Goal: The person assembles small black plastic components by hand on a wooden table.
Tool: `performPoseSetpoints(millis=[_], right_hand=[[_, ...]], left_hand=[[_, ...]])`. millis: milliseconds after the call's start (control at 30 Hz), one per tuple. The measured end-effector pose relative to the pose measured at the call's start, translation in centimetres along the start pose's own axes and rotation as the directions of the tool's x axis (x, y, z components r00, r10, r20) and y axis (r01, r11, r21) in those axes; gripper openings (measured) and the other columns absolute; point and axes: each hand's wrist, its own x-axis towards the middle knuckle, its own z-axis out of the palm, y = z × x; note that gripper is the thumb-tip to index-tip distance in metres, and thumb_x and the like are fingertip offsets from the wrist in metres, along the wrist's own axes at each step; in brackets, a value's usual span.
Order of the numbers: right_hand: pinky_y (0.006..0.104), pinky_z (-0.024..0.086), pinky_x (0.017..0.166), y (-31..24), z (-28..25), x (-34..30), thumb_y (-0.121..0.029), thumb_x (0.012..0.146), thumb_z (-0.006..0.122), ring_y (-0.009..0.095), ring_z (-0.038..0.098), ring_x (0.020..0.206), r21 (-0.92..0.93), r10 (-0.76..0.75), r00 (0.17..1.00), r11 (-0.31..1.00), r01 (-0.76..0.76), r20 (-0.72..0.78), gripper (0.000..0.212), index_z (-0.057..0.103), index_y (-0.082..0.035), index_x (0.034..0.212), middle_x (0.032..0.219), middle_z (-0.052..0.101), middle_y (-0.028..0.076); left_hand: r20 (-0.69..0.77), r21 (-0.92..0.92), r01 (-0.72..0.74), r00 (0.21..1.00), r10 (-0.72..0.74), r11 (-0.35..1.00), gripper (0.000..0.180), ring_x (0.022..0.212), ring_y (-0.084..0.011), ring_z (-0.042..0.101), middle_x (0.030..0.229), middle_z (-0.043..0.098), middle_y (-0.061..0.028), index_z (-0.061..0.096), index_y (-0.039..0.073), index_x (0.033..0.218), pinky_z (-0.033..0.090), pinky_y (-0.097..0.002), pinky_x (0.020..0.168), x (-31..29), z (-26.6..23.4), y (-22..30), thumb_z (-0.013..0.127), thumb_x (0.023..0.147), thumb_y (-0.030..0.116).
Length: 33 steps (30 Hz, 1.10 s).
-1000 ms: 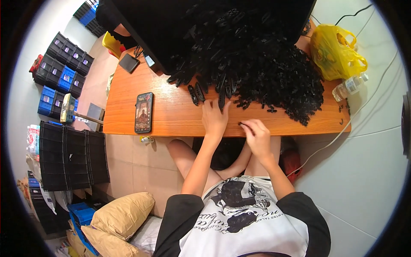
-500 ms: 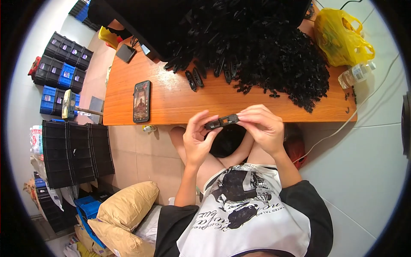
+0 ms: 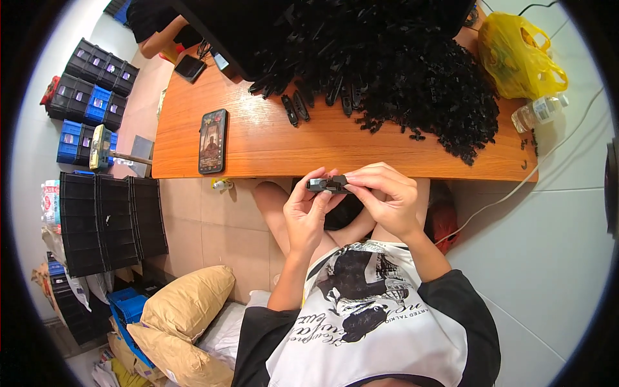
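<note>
In front of the table's near edge, above my lap, I hold a small elongated black plastic part (image 3: 327, 184) between both hands. The fingers and thumb of my left hand (image 3: 305, 209) are closed round its left end. My right hand (image 3: 391, 198) pinches the right end with thumb and fingertips, hiding some of it. Beyond my hands, a large heap of small black plastic pieces (image 3: 429, 97) covers the far right of the table. Longer black parts (image 3: 290, 111) of similar shape lie along the heap's left front.
The wooden table (image 3: 271, 151) bears a phone (image 3: 213, 142) with a lit screen. A yellow plastic bag (image 3: 516, 58) and a clear bottle (image 3: 539, 113) are at the right. Black crates (image 3: 103, 222) and brown sacks (image 3: 187, 303) stand left. Another person's arm (image 3: 164, 35) shows far left.
My hands have drawn closer together on the black part, and it now lies more level. My right fingers cover its right half more. The other person's arm has come further into view.
</note>
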Motion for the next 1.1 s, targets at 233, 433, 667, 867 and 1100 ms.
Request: performPoseSetpoints(millis=[233, 433, 667, 867, 1100], right_hand=[[0.0286, 0.050, 0.064, -0.2, 0.3, 0.0, 0.005, 0.065, 0.071, 0.022, 0.063, 0.073, -0.050, -0.088, 0.996, 0.995, 0.088, 0.001, 0.017, 0.068, -0.001, 0.081, 0.082, 0.067, 0.009], [0.0282, 0.050, 0.063, -0.3, 0.5, -0.1, 0.007, 0.063, 0.072, 0.021, 0.063, 0.073, -0.050, -0.098, 0.995, 0.994, 0.099, 0.007, 0.019, 0.068, -0.001, 0.080, 0.081, 0.067, 0.009], [0.0306, 0.050, 0.061, -0.6, 0.5, -0.4, 0.000, 0.064, 0.072, 0.024, 0.061, 0.073, -0.241, -0.236, 0.965, 0.936, 0.257, 0.114, 0.022, 0.065, 0.000, 0.084, 0.090, 0.063, 0.009], [0.0322, 0.049, 0.063, -0.4, 1.2, -0.9, 0.001, 0.063, 0.072, 0.026, 0.059, 0.075, -0.221, -0.236, 0.957, 0.937, 0.270, 0.170, 0.027, 0.063, -0.001, 0.088, 0.094, 0.060, 0.011], [0.0300, 0.048, 0.073, -0.4, 2.6, -2.4, -0.004, 0.066, 0.076, 0.023, 0.060, 0.082, 0.089, 0.269, 0.963, 0.960, -0.267, -0.017, 0.040, 0.058, 0.000, 0.102, 0.095, 0.060, 0.011]], left_hand=[[-0.011, 0.056, -0.004, 1.000, 0.005, 0.998, 0.042, 0.104, -0.0200, 0.056, 0.116, 0.055, -0.0165, 0.042, -0.001, 0.128, 0.052, -0.0317, 0.085, -0.2, -0.2, 0.3, 0.053, 0.088, 0.000], [-0.001, 0.112, -0.019, 1.000, 0.020, 0.994, 0.046, 0.101, -0.0198, 0.058, 0.117, 0.054, -0.0174, 0.037, -0.001, 0.131, 0.053, -0.0322, 0.084, -0.3, -0.7, 0.4, 0.054, 0.088, 0.003], [-0.019, 0.154, -0.011, 1.000, 0.015, 0.988, 0.049, 0.103, -0.0186, 0.056, 0.119, 0.053, -0.0181, 0.034, -0.002, 0.133, 0.050, -0.0301, 0.086, -0.4, -0.7, 0.8, 0.054, 0.088, 0.001], [-0.061, 0.164, -0.047, 0.996, 0.058, 0.985, 0.050, 0.106, -0.0192, 0.055, 0.119, 0.053, -0.0211, 0.033, -0.003, 0.131, 0.042, -0.0288, 0.093, -0.4, -0.5, 0.6, 0.054, 0.086, -0.003], [-0.018, 0.213, -0.154, 0.987, 0.161, 0.965, 0.042, 0.106, -0.0190, 0.054, 0.116, 0.054, -0.0202, 0.035, -0.004, 0.125, 0.043, -0.0291, 0.093, -1.1, 0.1, 0.6, 0.052, 0.087, -0.003]])
